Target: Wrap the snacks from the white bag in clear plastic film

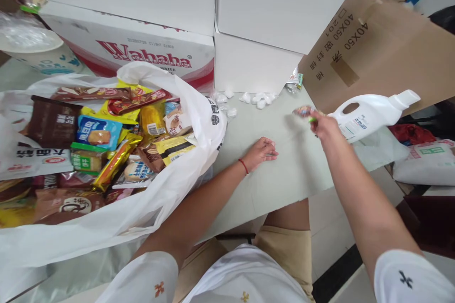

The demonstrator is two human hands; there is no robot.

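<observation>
My right hand (pixel 325 125) is raised over the right side of the table, closed on a small snack packet (pixel 304 111) with a bright green bit at its end. The packet is blurred and its print is unreadable. Behind this hand lies a white plastic jug (pixel 371 112) with a handle and cap, tilted on its side. My left hand (pixel 261 154), with a red string at the wrist, rests on the table with fingers loosely bent and slightly apart, nothing visible in them. To its left, a white plastic bag (pixel 199 147) gapes wide, full of wrapped snacks (pixel 99 135).
White boxes (pixel 256 64) and a red-and-white carton (pixel 142 52) line the back of the pale table (pixel 249 203). Several small clear-white pieces (pixel 261 99) and a crumpled wrapper (pixel 294 80) lie before them. A brown cardboard sheet (pixel 384 52) leans at right; a paper tub (pixel 42 54) stands far left.
</observation>
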